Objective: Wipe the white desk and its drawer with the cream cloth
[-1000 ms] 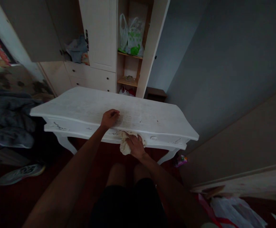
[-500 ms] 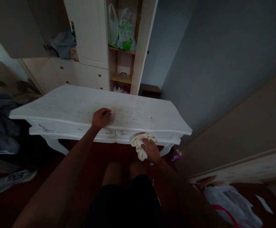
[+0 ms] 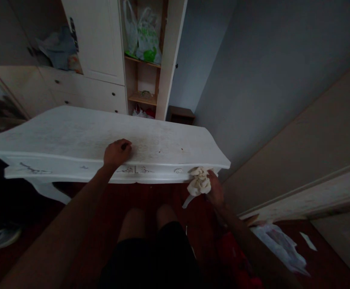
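Observation:
A white table (image 3: 81, 124) with a curved front edge and carved drawer fronts spans the view, its top smudged grey around the middle. Resting on the top near that front edge is my left hand (image 3: 118, 152), its fingers curled in; only a dark hollow shows inside them. My right hand (image 3: 215, 186) grips a bunched cream cloth (image 3: 200, 182) against the right end of the drawer front. Part of the cloth hangs below the table's lower edge. Some of the right fingers are hidden behind it.
Behind the table stands a white wardrobe (image 3: 102, 44) with an open door and plastic bags (image 3: 147, 38) on a shelf. A small brown box-like piece (image 3: 181, 114) is beside it. A plastic bag (image 3: 279, 243) lies on the red floor at right, a shoe (image 3: 0, 239) at left.
My right hand has slid the cloth rightward along the drawer front, uncovering a carved ornament. My left hand stays on the tabletop, its fingers curled tighter. The view has turned slightly right.

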A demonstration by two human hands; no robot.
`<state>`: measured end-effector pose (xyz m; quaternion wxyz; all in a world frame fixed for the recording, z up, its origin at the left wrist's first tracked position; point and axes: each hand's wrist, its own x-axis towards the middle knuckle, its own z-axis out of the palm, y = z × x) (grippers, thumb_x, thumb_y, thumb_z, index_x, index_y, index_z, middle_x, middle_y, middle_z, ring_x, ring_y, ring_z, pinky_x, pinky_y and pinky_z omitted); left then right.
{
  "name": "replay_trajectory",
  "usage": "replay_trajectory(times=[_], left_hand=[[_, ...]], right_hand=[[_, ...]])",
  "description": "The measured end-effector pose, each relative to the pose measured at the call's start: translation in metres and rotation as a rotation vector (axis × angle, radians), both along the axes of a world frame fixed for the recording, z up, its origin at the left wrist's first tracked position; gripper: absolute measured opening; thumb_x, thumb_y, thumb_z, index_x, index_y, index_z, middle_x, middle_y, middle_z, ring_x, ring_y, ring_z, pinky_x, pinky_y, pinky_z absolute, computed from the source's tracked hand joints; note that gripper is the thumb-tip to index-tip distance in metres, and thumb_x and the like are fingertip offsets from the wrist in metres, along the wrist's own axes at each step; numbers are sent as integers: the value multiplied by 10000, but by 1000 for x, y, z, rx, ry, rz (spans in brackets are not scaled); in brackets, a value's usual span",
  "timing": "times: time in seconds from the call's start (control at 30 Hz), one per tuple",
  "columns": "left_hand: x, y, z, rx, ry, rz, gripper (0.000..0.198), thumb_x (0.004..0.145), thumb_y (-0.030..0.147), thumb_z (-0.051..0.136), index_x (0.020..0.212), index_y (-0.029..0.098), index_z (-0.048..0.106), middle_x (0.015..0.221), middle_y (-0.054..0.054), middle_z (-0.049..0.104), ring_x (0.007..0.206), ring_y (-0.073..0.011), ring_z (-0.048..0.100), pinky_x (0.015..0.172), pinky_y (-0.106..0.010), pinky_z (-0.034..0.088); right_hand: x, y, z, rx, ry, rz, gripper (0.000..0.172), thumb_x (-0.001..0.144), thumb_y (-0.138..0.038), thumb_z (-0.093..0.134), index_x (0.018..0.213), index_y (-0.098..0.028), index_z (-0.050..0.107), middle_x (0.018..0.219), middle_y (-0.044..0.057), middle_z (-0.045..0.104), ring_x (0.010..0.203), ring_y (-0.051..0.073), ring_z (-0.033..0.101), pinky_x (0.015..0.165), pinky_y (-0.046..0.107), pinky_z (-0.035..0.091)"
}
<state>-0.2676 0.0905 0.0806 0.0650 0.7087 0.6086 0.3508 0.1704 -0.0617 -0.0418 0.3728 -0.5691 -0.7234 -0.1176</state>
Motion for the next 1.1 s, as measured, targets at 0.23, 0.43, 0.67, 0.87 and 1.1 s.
replay_trajectory(times=[0.23,0.43,0.67,0.87,1.1], left_hand=[[6,-4,3,-22,177,-36,340,823,316,473,1026,198,719,1085,-101,704,996,-284,659,852,-385,513],[5,-2,0,8,212,-60,324,819,309,484,1011,202,723,1063,-94,694,967,-277,651,821,-386,516],[8,-4,0,27,233,-51,324,832,322,472,993,201,725,1047,-101,688,946,-284,644,780,-396,519],[7,-2,-3,54,239,-56,325,834,330,470,980,195,727,1032,-103,690,934,-278,645,768,-382,515],[7,-4,-3,64,241,-60,328,832,319,473,988,184,728,1023,-109,694,936,-274,646,802,-378,510]], right_hand=[[-91,13,1,101,462,-122,682,763,-371,657,1363,-158,411,1301,174,548,1216,328,530,1032,560,429],[-159,20,2,156,453,-134,580,776,-263,633,1318,-186,440,1328,169,512,1274,316,473,1063,555,405],[-167,13,7,202,300,11,368,830,-196,570,1195,-190,523,1272,143,568,1325,317,449,1082,571,399],[-201,23,7,122,179,234,340,821,-172,564,1160,-179,574,1266,144,602,1341,285,455,1098,505,408],[-253,54,8,-52,-40,470,366,825,-131,565,1188,-169,600,1315,152,587,1298,259,482,1107,455,397]])
